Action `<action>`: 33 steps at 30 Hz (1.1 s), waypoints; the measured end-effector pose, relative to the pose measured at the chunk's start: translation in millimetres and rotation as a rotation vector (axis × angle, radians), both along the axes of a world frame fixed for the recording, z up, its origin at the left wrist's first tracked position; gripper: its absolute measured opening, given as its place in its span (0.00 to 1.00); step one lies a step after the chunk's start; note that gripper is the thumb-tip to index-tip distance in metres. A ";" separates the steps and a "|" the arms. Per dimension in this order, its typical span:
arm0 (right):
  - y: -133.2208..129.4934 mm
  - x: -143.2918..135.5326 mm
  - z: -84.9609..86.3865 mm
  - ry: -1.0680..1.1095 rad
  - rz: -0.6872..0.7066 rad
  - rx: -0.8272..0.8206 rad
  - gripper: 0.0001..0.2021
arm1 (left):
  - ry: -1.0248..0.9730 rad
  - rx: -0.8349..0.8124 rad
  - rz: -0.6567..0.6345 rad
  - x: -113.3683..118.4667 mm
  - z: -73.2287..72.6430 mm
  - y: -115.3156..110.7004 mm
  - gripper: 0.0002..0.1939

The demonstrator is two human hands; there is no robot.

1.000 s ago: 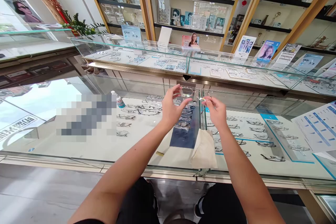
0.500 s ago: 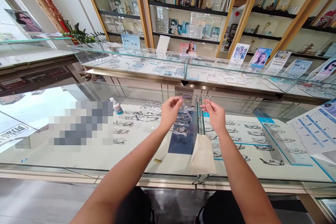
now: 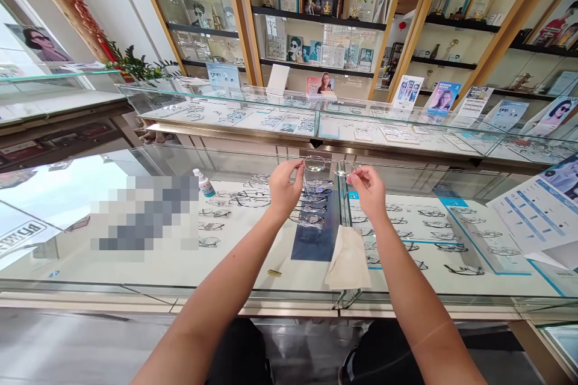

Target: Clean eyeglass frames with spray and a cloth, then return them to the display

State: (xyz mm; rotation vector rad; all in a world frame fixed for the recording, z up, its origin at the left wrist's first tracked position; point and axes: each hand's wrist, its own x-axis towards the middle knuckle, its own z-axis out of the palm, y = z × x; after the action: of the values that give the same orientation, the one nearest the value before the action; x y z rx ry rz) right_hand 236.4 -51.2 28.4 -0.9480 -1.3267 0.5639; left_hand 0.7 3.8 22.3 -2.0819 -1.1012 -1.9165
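A pair of thin-rimmed eyeglasses is held up over the glass counter, its two lenses side by side and facing me. My left hand pinches the left side of the frame between thumb and fingers. At the other end, my right hand is closed on the right side of the same glasses. Below them, a beige cloth lies crumpled on the counter top near its front edge. Several rows of spectacle frames show under the glass beneath my hands.
A small white spray bottle stands left on the counter. A gold-coloured strip lies near the front. Printed display cards stand at right. Another glass showcase runs across behind, with wall shelves beyond.
The glasses have turned so that both lenses show more fully. My left hand has shifted slightly left and up, while my right hand keeps its hold.
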 end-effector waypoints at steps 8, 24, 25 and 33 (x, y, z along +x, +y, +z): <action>-15.6 -4.4 63.5 -0.057 -0.192 0.180 0.10 | -0.117 0.160 0.025 2.6 59.9 -16.9 0.09; -49.3 -13.4 141.9 -0.048 -0.238 0.217 0.07 | -0.184 0.141 -0.108 0.2 137.2 -48.2 0.08; -51.9 -12.6 142.5 -0.058 -0.244 0.216 0.07 | -0.178 0.113 -0.129 -1.1 137.5 -49.7 0.08; -59.6 -13.0 141.9 -0.155 -0.331 0.177 0.07 | -0.225 0.033 -0.212 -0.3 138.5 -53.7 0.06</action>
State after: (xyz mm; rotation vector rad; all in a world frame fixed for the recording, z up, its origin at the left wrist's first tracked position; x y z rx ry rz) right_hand 223.4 -110.7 170.3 -1.0521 -1.2972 0.1193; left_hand 0.4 -50.0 160.8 -2.0790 -0.9089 -2.2981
